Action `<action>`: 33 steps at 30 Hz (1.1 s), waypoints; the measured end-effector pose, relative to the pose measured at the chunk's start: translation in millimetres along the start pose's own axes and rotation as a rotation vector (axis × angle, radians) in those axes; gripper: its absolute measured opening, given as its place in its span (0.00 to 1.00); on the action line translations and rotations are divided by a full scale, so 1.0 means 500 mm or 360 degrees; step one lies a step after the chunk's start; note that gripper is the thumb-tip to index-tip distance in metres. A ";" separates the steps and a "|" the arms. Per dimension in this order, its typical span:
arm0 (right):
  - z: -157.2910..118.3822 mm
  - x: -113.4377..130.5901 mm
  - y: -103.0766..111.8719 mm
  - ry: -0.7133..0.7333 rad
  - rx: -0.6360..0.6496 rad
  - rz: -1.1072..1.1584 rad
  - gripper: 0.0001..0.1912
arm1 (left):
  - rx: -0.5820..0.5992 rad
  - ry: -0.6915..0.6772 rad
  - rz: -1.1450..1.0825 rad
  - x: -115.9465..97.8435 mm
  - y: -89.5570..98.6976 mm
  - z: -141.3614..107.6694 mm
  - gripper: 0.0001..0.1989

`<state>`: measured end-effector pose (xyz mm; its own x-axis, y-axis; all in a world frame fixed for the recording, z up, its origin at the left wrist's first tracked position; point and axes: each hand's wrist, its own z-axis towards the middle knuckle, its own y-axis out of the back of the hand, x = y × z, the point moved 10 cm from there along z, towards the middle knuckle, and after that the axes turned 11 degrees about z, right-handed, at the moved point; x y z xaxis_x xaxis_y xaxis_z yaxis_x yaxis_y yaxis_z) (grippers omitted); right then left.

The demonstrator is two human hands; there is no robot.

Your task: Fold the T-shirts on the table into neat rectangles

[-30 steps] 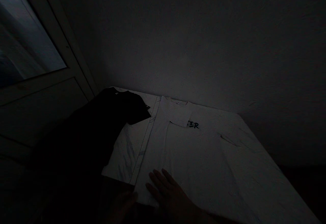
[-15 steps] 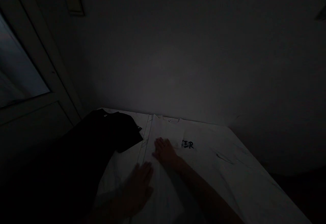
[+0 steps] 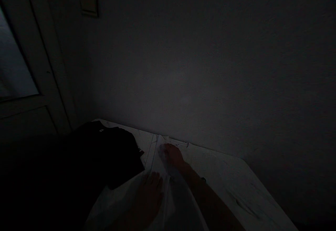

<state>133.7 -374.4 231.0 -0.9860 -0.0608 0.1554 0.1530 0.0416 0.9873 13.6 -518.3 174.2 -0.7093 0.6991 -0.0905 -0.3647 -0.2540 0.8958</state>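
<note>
A white T-shirt lies on the white marbled table, its collar side toward the wall. Near the collar my right hand is closed, fingers curled on the white cloth, which is creased and partly raised below it. My left hand rests closer to me on the same shirt, fingers stretched out and holding nothing. Deep shadow hides much of that palm. The shirt's dark lettering is mostly covered by my right arm and the cloth.
A black T-shirt is spread on the left side of the table. Behind stands a bare wall with a light switch. A door with a glass pane is on the left. The room is very dim.
My right hand has gone from lying flat to gripping the white T-shirt, and the cloth has lifted into folds. My left hand shifted slightly right. The view has tilted somewhat.
</note>
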 end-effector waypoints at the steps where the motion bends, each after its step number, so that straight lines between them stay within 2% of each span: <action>1: 0.032 -0.011 0.012 -0.0056 -0.0040 0.0006 0.21 | -0.0037 0.0020 0.0005 0.003 -0.009 0.004 0.25; 3: 0.095 -0.024 0.023 -0.0136 -0.0063 -0.0004 0.21 | -0.0059 0.0017 0.0016 0.005 -0.027 0.010 0.27; 6: 0.172 -0.035 0.017 -0.0250 -0.0020 0.0013 0.21 | 0.0039 -0.0023 -0.0032 0.007 -0.058 0.019 0.27; 11: 0.231 -0.050 -0.008 -0.0333 0.0094 0.0068 0.23 | 0.0191 -0.0074 -0.0159 0.003 -0.079 0.019 0.27; 18: 0.253 -0.056 -0.022 -0.0281 0.0114 0.0103 0.15 | 0.0276 -0.0075 -0.0268 -0.004 -0.066 0.020 0.26; 22: 0.252 -0.053 -0.025 -0.0263 0.0074 0.0098 0.15 | 0.0292 -0.0069 -0.0293 -0.004 -0.068 0.018 0.26; 33: 0.219 -0.035 -0.029 -0.0275 -0.0201 -0.0094 0.20 | 0.0023 -0.0054 -0.0153 -0.002 -0.063 0.010 0.26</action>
<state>141.3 -264.9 210.3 -0.9886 0.1127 0.1002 0.0912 -0.0828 0.9924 28.8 -507.9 148.2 -0.6508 0.7418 -0.1617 -0.4211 -0.1755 0.8899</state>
